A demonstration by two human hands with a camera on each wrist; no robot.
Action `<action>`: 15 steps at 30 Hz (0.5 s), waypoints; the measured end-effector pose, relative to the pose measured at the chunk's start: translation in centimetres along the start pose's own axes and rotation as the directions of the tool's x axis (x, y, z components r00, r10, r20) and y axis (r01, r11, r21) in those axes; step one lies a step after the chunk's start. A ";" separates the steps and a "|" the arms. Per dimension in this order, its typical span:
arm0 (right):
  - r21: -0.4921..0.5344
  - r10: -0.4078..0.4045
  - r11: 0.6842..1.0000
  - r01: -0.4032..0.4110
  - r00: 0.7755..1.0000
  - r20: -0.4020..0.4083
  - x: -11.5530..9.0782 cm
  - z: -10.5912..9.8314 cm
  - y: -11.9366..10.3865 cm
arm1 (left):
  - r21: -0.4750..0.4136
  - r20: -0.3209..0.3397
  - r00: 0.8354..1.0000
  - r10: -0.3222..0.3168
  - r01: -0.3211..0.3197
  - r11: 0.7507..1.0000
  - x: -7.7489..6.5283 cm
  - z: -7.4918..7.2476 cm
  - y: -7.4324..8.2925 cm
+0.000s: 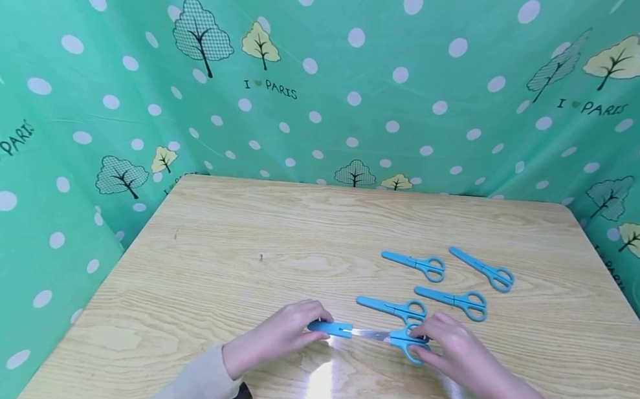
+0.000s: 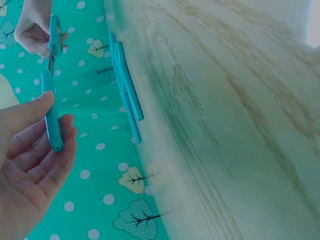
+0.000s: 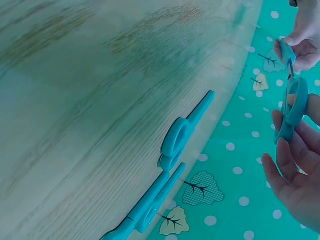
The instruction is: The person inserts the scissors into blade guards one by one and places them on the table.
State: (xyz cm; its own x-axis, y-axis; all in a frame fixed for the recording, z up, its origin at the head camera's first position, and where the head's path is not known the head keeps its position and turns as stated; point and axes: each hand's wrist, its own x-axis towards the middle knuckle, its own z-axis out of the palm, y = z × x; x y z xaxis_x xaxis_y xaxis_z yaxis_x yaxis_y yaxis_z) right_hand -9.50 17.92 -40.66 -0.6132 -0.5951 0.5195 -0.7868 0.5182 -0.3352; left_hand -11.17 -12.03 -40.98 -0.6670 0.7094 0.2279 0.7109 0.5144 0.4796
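Observation:
Low in the head view, my left hand (image 1: 290, 328) pinches a blue blade cover (image 1: 340, 330) between thumb and fingers. My right hand (image 1: 459, 352) grips the blue handles of a pair of scissors (image 1: 399, 339), blades pointing left. Bare metal shows between handles and cover; whether the blade tips sit inside the cover's mouth I cannot tell. In the left wrist view, the thumb presses on top of the cover (image 2: 53, 122) with the fingers beneath. Fingers hold the scissors' handle loops (image 3: 298, 102) in the right wrist view.
Just beyond the hands lies a covered pair of blue scissors (image 1: 382, 305). More covered scissors lie further back: one pair (image 1: 450, 298), another (image 1: 407, 259) and a third (image 1: 483, 267) at the right. The wooden table (image 1: 224, 215) meets a green dotted cloth (image 1: 320, 82) behind.

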 end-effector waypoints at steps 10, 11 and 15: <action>0.000 0.011 1.000 -0.011 1.000 0.012 0.2 0.1 -0.2 | 0.025 -0.031 0.998 0.051 -0.050 0.998 0.6 0.2 0.3; -0.002 0.009 1.000 -0.009 1.000 0.011 0.2 0.1 -0.2 | 0.030 -0.034 0.998 0.057 -0.056 0.998 0.6 0.2 0.3; -0.009 -0.002 1.000 0.003 1.000 0.008 0.4 0.2 -0.2 | 0.039 -0.040 0.997 0.073 -0.072 0.997 0.8 0.4 0.3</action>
State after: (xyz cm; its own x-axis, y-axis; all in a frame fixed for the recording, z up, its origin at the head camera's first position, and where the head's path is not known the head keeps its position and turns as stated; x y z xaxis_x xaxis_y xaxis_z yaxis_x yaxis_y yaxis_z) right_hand -9.58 17.47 -40.53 -0.6118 -0.6010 0.5143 -0.7877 0.5224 -0.3265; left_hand -11.38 -11.11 -40.94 -0.6213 0.7255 0.2960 0.7652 0.4806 0.4283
